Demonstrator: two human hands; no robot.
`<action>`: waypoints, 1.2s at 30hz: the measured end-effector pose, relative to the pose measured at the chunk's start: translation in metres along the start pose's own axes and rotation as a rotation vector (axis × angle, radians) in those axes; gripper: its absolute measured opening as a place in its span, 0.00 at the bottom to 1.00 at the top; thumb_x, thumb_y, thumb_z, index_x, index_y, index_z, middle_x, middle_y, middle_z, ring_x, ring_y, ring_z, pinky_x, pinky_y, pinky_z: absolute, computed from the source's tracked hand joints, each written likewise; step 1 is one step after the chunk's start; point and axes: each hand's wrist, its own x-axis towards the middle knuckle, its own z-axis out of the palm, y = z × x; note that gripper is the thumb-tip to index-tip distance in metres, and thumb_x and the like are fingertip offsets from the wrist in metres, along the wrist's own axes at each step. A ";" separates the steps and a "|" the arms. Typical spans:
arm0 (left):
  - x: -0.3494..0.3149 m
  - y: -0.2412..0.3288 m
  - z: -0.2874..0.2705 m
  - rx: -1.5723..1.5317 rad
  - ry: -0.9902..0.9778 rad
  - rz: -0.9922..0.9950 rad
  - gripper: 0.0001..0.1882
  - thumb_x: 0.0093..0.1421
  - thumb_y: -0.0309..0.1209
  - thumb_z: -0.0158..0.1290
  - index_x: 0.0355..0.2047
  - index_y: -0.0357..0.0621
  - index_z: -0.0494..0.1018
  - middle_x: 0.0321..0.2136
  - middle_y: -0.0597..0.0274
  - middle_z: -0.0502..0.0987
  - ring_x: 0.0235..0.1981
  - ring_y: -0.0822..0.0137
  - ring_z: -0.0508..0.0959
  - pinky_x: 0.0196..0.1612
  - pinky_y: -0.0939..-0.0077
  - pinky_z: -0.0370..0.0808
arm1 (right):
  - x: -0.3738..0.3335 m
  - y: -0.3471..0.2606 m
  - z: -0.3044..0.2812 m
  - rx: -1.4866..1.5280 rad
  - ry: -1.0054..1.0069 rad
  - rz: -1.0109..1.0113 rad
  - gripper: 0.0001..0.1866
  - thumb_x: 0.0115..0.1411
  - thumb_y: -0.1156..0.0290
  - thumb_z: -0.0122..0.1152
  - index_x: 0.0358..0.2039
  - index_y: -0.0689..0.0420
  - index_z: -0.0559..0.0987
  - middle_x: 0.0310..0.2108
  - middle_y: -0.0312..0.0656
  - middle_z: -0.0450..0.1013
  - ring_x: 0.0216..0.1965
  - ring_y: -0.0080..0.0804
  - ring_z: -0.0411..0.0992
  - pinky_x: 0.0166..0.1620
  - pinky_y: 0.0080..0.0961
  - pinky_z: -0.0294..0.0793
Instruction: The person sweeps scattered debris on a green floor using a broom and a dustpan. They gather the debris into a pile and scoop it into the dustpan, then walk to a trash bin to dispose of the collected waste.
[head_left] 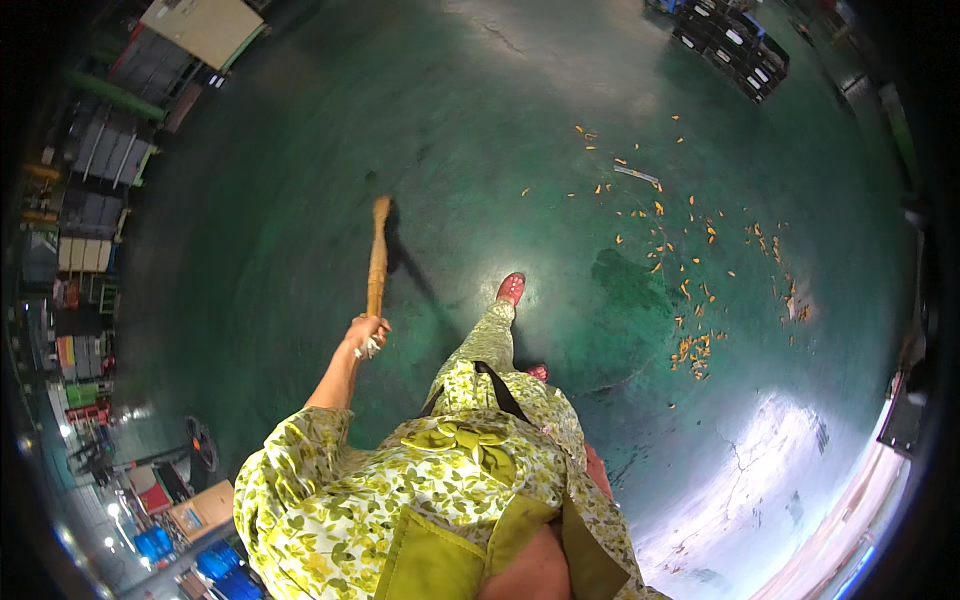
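My left hand (368,332) is closed around one end of a long tan straw broom (377,262), left of my body. The broom points away from me over the green floor, its far end slightly wider and blurred. Something small and white shows at the fingers of this hand; what it is I cannot make out. My right hand is not in view. Scattered yellow-orange leaves or petals (692,352) lie on the floor to my right, apart from the broom. A thin pale strip (636,175) lies among them.
Black crates (732,45) are stacked at the far right. Racks with grey bins (105,150) line the left side, with blue containers (222,562) at the lower left. My red shoe (511,289) is forward on the floor. Bright light falls on the cracked floor at the lower right.
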 end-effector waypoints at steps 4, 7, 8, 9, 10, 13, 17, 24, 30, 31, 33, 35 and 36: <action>0.078 0.056 0.000 -0.003 0.001 -0.054 0.07 0.49 0.19 0.40 0.17 0.35 0.65 0.08 0.66 0.62 0.06 0.78 0.62 0.07 0.84 0.59 | 0.030 -0.076 -0.001 -0.037 0.068 0.072 0.19 0.54 0.77 0.42 0.49 0.60 0.64 0.44 0.43 0.65 0.41 0.32 0.65 0.43 0.27 0.63; 0.135 0.066 0.037 0.122 -0.121 -0.094 0.08 0.49 0.20 0.41 0.15 0.39 0.66 0.07 0.67 0.63 0.07 0.75 0.64 0.08 0.81 0.60 | 0.055 -0.086 0.010 -0.148 0.153 0.133 0.20 0.53 0.78 0.41 0.49 0.60 0.64 0.45 0.44 0.65 0.42 0.34 0.65 0.44 0.27 0.63; 0.139 0.071 0.053 0.229 -0.180 -0.046 0.08 0.48 0.21 0.43 0.14 0.40 0.66 0.07 0.67 0.63 0.07 0.75 0.64 0.08 0.80 0.60 | 0.065 -0.089 0.017 -0.173 0.168 0.151 0.20 0.53 0.78 0.41 0.49 0.60 0.64 0.45 0.44 0.65 0.42 0.34 0.64 0.44 0.27 0.63; 0.140 0.071 0.075 0.333 -0.239 0.003 0.08 0.47 0.21 0.44 0.13 0.41 0.65 0.07 0.68 0.62 0.07 0.74 0.64 0.09 0.79 0.59 | 0.073 -0.092 0.018 -0.204 0.183 0.169 0.20 0.53 0.78 0.41 0.49 0.60 0.64 0.45 0.45 0.65 0.42 0.34 0.64 0.44 0.27 0.63; 0.135 0.068 0.095 0.302 -0.295 -0.008 0.07 0.45 0.21 0.47 0.12 0.41 0.65 0.07 0.67 0.63 0.08 0.74 0.65 0.09 0.79 0.60 | 0.082 -0.096 0.019 -0.223 0.185 0.186 0.20 0.52 0.79 0.41 0.49 0.60 0.64 0.45 0.45 0.65 0.43 0.35 0.64 0.45 0.27 0.63; 0.156 0.030 0.133 0.405 -0.466 0.110 0.06 0.42 0.24 0.52 0.16 0.40 0.65 0.11 0.65 0.66 0.12 0.74 0.68 0.12 0.78 0.63 | 0.109 -0.111 0.024 -0.283 0.180 0.187 0.21 0.52 0.80 0.41 0.49 0.60 0.64 0.45 0.46 0.65 0.43 0.36 0.64 0.45 0.28 0.62; 0.140 0.019 0.205 0.595 -0.631 0.118 0.07 0.41 0.26 0.51 0.21 0.43 0.64 0.11 0.66 0.66 0.10 0.76 0.67 0.11 0.82 0.61 | 0.135 -0.125 0.019 -0.347 0.207 0.178 0.22 0.51 0.81 0.40 0.49 0.59 0.64 0.45 0.47 0.65 0.44 0.38 0.64 0.46 0.28 0.62; 0.110 0.057 0.293 0.112 -1.063 -0.545 0.06 0.46 0.21 0.48 0.22 0.42 0.61 0.12 0.69 0.64 0.08 0.78 0.63 0.09 0.87 0.60 | 0.181 -0.136 -0.021 -0.370 0.290 0.037 0.25 0.46 0.87 0.39 0.47 0.59 0.66 0.43 0.49 0.66 0.45 0.43 0.64 0.47 0.30 0.63; 0.064 0.104 0.266 -0.746 -1.012 -1.343 0.08 0.52 0.20 0.43 0.18 0.41 0.58 0.11 0.69 0.60 0.11 0.81 0.61 0.11 0.92 0.60 | 0.248 -0.158 -0.055 -0.576 0.170 0.130 0.23 0.42 0.85 0.43 0.41 0.55 0.71 0.38 0.48 0.68 0.39 0.45 0.66 0.40 0.34 0.65; 0.053 0.118 0.254 -0.764 -1.000 -1.245 0.06 0.54 0.20 0.41 0.21 0.40 0.58 0.12 0.70 0.59 0.11 0.82 0.60 0.11 0.93 0.58 | 0.253 -0.153 -0.059 -0.635 0.181 0.089 0.23 0.41 0.84 0.44 0.41 0.54 0.72 0.37 0.48 0.68 0.38 0.46 0.66 0.39 0.35 0.65; 0.047 0.129 0.223 -0.852 -0.938 -1.208 0.09 0.55 0.20 0.39 0.19 0.42 0.57 0.13 0.71 0.57 0.11 0.83 0.58 0.09 0.94 0.55 | 0.279 -0.156 -0.070 -0.720 0.151 0.010 0.23 0.39 0.84 0.46 0.39 0.53 0.73 0.35 0.47 0.69 0.36 0.46 0.67 0.37 0.36 0.66; 0.038 0.134 0.184 -0.928 -0.919 -1.041 0.10 0.54 0.19 0.39 0.18 0.42 0.56 0.12 0.71 0.57 0.10 0.83 0.57 0.08 0.93 0.54 | 0.285 -0.155 -0.082 -0.771 0.095 -0.027 0.22 0.38 0.84 0.46 0.37 0.52 0.75 0.34 0.48 0.69 0.34 0.46 0.68 0.36 0.36 0.67; 0.034 0.135 0.164 -0.960 -0.908 -0.969 0.10 0.54 0.19 0.40 0.18 0.42 0.56 0.12 0.71 0.56 0.10 0.83 0.57 0.08 0.93 0.53 | 0.286 -0.154 -0.081 -0.711 0.098 -0.042 0.22 0.37 0.83 0.47 0.35 0.53 0.76 0.33 0.48 0.70 0.34 0.46 0.68 0.36 0.35 0.67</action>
